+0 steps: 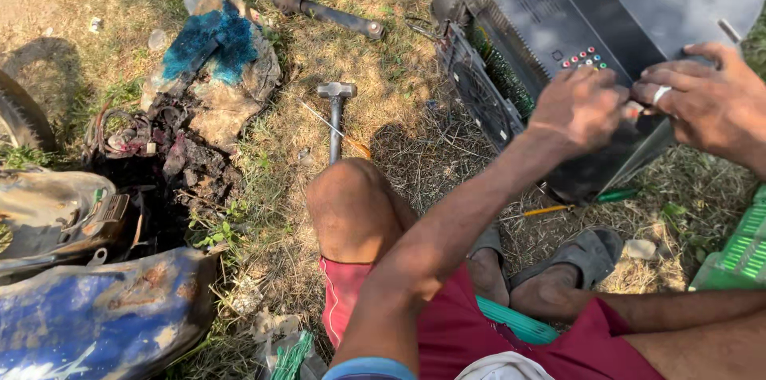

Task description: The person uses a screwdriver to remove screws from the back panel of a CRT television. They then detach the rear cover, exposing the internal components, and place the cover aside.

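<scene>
A black television casing [558, 37] lies tilted on the dry grass in front of me, its back panel with coloured sockets [584, 59] facing up. My left hand [580, 107] is closed in a fist on the casing's near edge, gripping something small that I cannot make out. My right hand [706, 97], with a ring on one finger, presses on the casing's right edge next to the left hand. A green-handled screwdriver [582, 202] lies on the ground under the casing.
A hammer [336, 113] lies on the grass by my left knee. Metal rods [311, 3] lie further back. Burnt scrap with blue residue [211, 49] and a rusty blue metal part [96, 316] sit at left. A green crate [738, 248] stands at right.
</scene>
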`<action>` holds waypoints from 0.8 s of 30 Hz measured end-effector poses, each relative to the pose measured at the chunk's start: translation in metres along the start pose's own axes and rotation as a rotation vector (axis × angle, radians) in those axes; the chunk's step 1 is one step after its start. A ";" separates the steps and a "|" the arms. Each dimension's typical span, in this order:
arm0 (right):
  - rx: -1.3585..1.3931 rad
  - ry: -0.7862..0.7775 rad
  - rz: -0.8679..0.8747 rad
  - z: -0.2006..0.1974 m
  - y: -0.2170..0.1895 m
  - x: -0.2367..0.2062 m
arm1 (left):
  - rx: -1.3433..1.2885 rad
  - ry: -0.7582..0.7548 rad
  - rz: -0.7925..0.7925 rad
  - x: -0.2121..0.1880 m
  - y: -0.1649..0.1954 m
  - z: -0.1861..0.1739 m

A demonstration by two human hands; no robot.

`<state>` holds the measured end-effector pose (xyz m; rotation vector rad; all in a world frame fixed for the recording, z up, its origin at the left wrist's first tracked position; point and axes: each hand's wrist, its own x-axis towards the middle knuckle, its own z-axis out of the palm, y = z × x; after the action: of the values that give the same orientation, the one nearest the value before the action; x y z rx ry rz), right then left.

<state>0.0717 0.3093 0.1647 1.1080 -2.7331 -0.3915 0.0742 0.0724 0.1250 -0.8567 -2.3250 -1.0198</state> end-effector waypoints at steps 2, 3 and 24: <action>0.030 -0.002 0.064 -0.003 -0.017 -0.008 | 0.018 -0.100 -0.120 0.008 -0.046 -0.022; 0.078 0.017 0.092 -0.007 -0.025 -0.008 | -0.144 0.124 -0.241 0.007 -0.066 -0.033; 0.009 0.112 0.165 -0.053 0.024 -0.009 | -1.199 0.386 -1.022 0.072 -0.078 -0.005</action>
<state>0.0758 0.3229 0.2214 0.8701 -2.7038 -0.2848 -0.0294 0.0524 0.1350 0.3622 -1.5582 -2.7792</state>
